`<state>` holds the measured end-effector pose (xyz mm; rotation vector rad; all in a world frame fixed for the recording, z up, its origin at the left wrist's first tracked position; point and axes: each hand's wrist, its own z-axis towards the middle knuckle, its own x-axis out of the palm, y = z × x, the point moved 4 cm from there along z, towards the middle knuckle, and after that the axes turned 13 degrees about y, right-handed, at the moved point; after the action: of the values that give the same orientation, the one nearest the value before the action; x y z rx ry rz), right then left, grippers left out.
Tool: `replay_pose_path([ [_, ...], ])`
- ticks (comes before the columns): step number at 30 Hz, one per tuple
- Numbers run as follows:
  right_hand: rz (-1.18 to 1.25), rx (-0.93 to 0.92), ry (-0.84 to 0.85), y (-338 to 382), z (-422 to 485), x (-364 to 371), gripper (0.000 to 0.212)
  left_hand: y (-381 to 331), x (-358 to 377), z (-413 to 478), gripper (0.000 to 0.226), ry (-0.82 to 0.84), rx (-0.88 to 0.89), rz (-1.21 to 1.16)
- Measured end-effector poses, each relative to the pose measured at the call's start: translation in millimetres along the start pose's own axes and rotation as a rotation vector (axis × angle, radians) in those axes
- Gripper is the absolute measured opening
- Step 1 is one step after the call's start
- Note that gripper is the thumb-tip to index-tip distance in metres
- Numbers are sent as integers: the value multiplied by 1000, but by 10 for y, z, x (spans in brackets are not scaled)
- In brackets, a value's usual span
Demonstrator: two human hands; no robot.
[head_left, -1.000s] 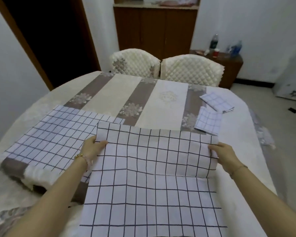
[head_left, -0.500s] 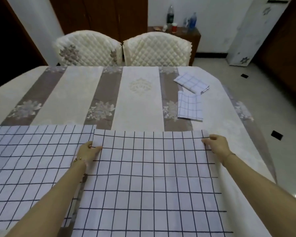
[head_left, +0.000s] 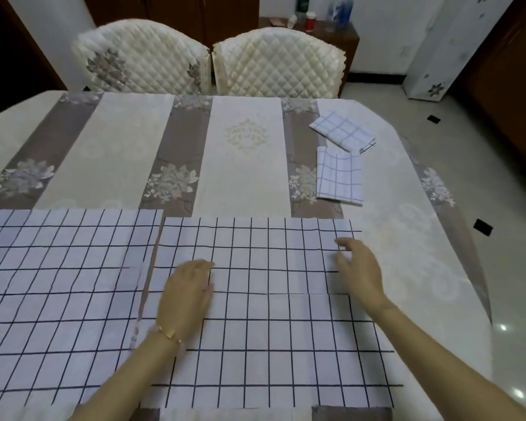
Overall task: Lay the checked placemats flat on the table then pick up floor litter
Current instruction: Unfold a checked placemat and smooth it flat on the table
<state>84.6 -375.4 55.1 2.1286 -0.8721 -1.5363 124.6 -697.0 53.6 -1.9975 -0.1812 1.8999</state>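
On the desk [head_left: 407, 238], one spread placemat [head_left: 271, 329] lies at 6 o'clock, directly before the person. A second spread placemat [head_left: 58, 284] lies just beside it, toward 9 o'clock. Two folded placemats sit toward 1 o'clock, the nearer one [head_left: 339, 177] just in front of the farther one [head_left: 342, 130]. The left grip [head_left: 189, 294] rests on the 6 o'clock placemat, and the right grip [head_left: 359, 268] is over its far right part. Behind the desk at 12 o'clock, two chairs [head_left: 140, 59] [head_left: 277, 62] stand side by side. On the floor [head_left: 513, 268] toward 2 o'clock lie two scraps [head_left: 482, 227] [head_left: 433, 118], well apart.
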Motion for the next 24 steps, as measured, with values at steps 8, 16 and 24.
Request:
replay_pose_path([
  [8, -434, -557, 201, 212, -781, 938, 37, -405, 785, -442, 61, 422, 13, 205],
  [16, -643, -299, 176, -126, -201, 384, 47, -471, 850, -411, 64, 357, 46, 254],
  [24, -543, -10, 244, -303, 125, 36, 54, -479, 796, -415, 64, 427, 37, 251],
])
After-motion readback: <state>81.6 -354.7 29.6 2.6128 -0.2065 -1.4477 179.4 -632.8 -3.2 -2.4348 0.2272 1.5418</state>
